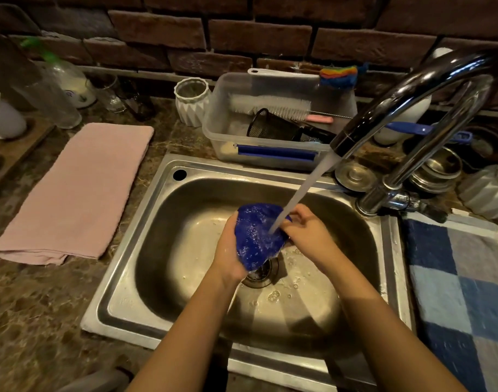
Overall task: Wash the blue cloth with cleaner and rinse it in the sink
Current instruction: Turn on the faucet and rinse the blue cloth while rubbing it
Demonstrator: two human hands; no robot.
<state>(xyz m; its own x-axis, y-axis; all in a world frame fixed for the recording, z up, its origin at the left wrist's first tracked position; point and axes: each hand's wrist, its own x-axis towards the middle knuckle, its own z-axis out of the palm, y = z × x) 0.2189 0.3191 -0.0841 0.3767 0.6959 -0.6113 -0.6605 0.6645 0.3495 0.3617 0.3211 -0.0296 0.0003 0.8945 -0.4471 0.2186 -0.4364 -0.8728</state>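
Over the drain [259,275] of the steel sink [146,222], the blue cloth [256,236] is held bunched up, wet and speckled with bubbles, clear of the basin floor. The left hand [229,251] grips the cloth's left side, its fingers wrapped behind the fabric and out of sight. The right hand [308,233] pinches the cloth's right edge with curled fingers. Water [304,188] runs from the curved chrome faucet [412,89] at the sink's back right corner and lands on the cloth between the two hands. Soap bubbles lie on the basin floor near the drain.

On the brown marbled bench [44,306] a folded pink towel [75,190] lies left of the sink, and a blue checked towel [454,278] lies to its right. Behind the sink stands a clear plastic tub [222,114] holding a white bottle brush [270,106] and a tipped black mesh cup [263,125]. A white ribbed vase [192,101] stands just beside the tub's left end, against the brick wall [259,35].
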